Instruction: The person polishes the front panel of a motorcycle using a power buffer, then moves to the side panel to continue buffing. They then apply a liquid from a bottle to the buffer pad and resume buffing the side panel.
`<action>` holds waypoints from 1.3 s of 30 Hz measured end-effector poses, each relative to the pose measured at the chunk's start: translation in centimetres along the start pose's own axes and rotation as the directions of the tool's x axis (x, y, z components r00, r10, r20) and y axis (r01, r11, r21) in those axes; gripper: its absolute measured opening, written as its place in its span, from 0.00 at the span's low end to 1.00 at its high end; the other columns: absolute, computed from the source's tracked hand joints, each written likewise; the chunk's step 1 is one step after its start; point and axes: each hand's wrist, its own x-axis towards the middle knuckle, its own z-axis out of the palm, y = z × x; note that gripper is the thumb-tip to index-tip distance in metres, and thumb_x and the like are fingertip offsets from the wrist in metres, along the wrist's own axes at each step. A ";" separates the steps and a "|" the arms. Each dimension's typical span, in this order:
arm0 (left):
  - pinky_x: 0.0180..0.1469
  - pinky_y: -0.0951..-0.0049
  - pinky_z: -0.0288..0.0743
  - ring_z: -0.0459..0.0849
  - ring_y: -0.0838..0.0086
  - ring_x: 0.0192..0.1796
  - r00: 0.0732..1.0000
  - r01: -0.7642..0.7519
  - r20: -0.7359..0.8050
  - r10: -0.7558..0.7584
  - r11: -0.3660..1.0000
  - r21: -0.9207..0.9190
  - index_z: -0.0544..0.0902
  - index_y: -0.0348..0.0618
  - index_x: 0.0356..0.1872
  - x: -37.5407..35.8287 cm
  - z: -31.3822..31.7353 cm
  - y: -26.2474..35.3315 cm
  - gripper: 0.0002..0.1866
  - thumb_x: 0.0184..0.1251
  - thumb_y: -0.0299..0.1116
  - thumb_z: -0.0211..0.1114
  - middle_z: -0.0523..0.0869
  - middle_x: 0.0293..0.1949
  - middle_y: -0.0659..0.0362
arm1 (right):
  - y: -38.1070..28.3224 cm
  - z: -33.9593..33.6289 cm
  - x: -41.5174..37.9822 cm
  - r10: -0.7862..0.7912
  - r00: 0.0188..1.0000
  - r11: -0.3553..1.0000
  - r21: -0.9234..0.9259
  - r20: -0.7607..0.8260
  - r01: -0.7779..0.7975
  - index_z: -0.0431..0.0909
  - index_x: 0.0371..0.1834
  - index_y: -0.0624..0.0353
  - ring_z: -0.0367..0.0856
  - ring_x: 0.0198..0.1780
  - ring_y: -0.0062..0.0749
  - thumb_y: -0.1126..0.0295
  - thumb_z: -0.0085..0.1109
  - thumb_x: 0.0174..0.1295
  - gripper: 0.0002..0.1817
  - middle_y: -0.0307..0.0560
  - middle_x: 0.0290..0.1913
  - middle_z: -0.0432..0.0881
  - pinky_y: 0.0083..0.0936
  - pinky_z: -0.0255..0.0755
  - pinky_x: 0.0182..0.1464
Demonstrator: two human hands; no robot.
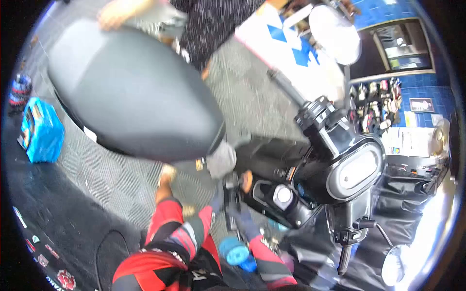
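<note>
My left hand (217, 200), in a dark glove, is low in the middle beside a black bar-like part (231, 208) of the scooter. On the other side of that part is my right hand (245, 220), also gloved. Both hands are blurred, and their fingers cannot be made out. Above them a grey cloth-like piece (222, 160) lies at the narrow end of a large black seat (145, 92). A black scooter body (279, 199) with a round white-topped part stands to the right of my hands.
Another person's hand (119, 14) rests on the seat's far end. Handlebars (335, 131) and mirrors (335, 34) stick out at the right. Near my right sleeve are turquoise round objects (234, 250). A blue bag (43, 131) sits on the floor at the left; a cable (99, 247) lies lower.
</note>
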 end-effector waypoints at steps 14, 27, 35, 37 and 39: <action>0.58 0.50 0.74 0.83 0.58 0.47 0.869 0.414 0.327 -0.370 0.908 -0.072 0.79 0.52 0.48 -14.7 1.0 -5.2 0.45 0.51 0.85 0.47 0.85 0.43 0.52 | 2.5 0.9 -14.1 -0.135 0.985 0.990 -0.060 -0.109 0.129 0.66 0.61 0.69 0.81 0.52 0.52 0.47 0.75 0.45 0.47 0.63 0.53 0.79 0.41 0.73 0.55; 0.41 0.55 0.75 0.78 0.63 0.31 0.975 0.219 0.007 -0.221 0.959 -0.178 0.75 0.53 0.27 -26.4 -2.9 1.7 0.40 0.52 0.84 0.44 0.80 0.27 0.60 | 6.1 5.7 -18.4 -0.373 0.923 0.815 -0.440 0.100 0.377 0.64 0.64 0.60 0.76 0.60 0.59 0.41 0.67 0.47 0.46 0.64 0.60 0.74 0.50 0.70 0.59; 0.49 0.54 0.76 0.81 0.60 0.40 0.986 -0.013 0.159 0.045 0.980 -0.198 0.81 0.53 0.38 -26.3 -2.3 4.3 0.48 0.43 0.89 0.45 0.84 0.36 0.57 | 7.0 6.8 -19.1 -0.617 0.785 0.768 -0.268 -0.063 0.582 0.57 0.70 0.61 0.77 0.55 0.64 0.42 0.66 0.51 0.49 0.68 0.53 0.76 0.47 0.72 0.55; 0.46 0.54 0.79 0.83 0.57 0.37 0.985 -0.017 0.161 0.060 0.966 -0.257 0.81 0.52 0.40 -29.4 0.2 6.5 0.47 0.50 0.87 0.39 0.84 0.35 0.55 | 5.4 6.0 -21.6 -0.537 0.840 0.843 -0.085 -0.078 0.531 0.60 0.68 0.63 0.80 0.52 0.57 0.43 0.68 0.51 0.48 0.66 0.52 0.78 0.42 0.73 0.54; 0.44 0.55 0.79 0.83 0.57 0.36 0.957 -0.055 0.260 0.130 0.960 -0.276 0.80 0.49 0.42 -30.4 0.8 8.1 0.49 0.50 0.87 0.38 0.84 0.34 0.54 | 7.0 6.8 -20.0 -0.516 0.856 0.856 -0.050 -0.042 0.514 0.64 0.65 0.64 0.81 0.50 0.53 0.43 0.69 0.51 0.46 0.64 0.50 0.80 0.40 0.73 0.53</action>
